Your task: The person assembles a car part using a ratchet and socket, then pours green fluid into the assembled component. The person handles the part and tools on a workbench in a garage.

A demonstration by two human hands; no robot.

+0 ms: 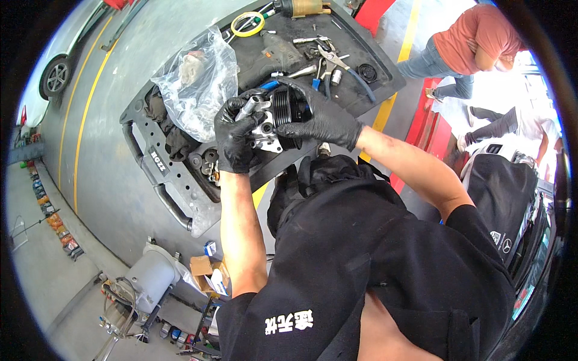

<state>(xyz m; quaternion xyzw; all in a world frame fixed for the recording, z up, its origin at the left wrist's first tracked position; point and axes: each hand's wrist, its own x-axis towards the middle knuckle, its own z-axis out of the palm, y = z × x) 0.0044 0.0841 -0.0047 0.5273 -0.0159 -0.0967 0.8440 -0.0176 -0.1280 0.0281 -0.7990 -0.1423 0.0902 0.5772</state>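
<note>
The gloves (328,117) are black, the pulley unit (278,118) silver and black (plier handles (365,88), blue).

Over there the worker (361,253) has a part (265,127) between left hand (233,137) and right hand (328,119), above the cart (385,72); on it, a bag (214,81) lies left, pliers (330,58) right. Far left stands a car (37,69); nearer, a tank (147,280), a box (201,266) just right of it; a bystander (486,30) stands beyond the cart's right end.
</note>
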